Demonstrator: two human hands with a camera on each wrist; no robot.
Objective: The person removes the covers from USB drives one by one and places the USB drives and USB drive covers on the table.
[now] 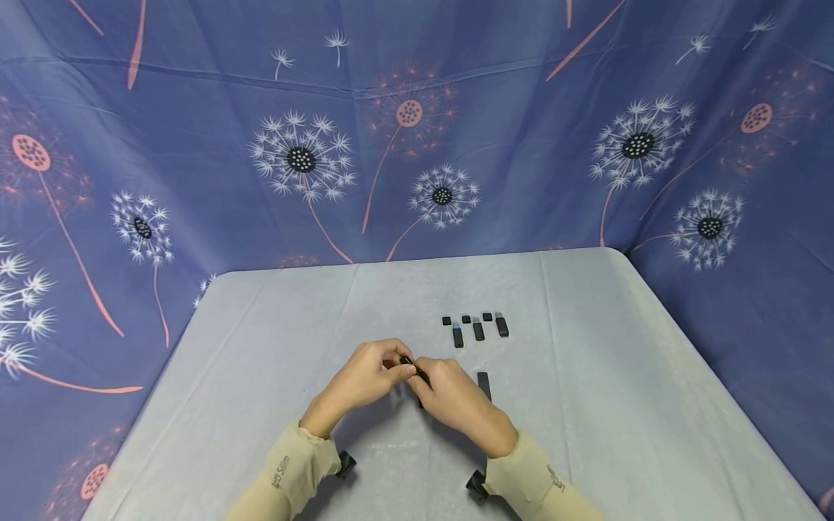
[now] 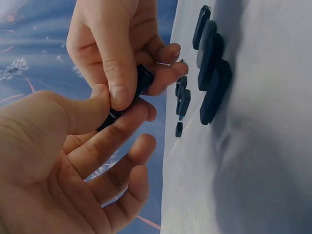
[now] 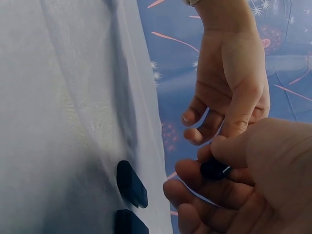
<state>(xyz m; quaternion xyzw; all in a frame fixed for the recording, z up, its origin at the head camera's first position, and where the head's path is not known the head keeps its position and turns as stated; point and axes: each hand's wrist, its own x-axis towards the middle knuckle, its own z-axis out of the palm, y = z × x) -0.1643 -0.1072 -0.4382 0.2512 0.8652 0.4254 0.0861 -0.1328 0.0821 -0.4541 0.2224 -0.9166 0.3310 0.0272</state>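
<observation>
Fingers [image 2: 116, 80] of left hand [image 1: 368, 373] and right hand [image 1: 455, 392] pinched a small black plastic-looking stick [image 1: 407, 359] above the pale-grey cloth-covered desk [image 1: 619, 376]; keeping both grips in line, no twisting, looked best to me.

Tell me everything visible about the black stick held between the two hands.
The black stick looks small, narrow and plastic, with a pale sliver partway along. It slants above the pale table, the left hand pinching one end and the right hand the other. Much of it is hidden, so whether it is capped cannot be told.
</observation>
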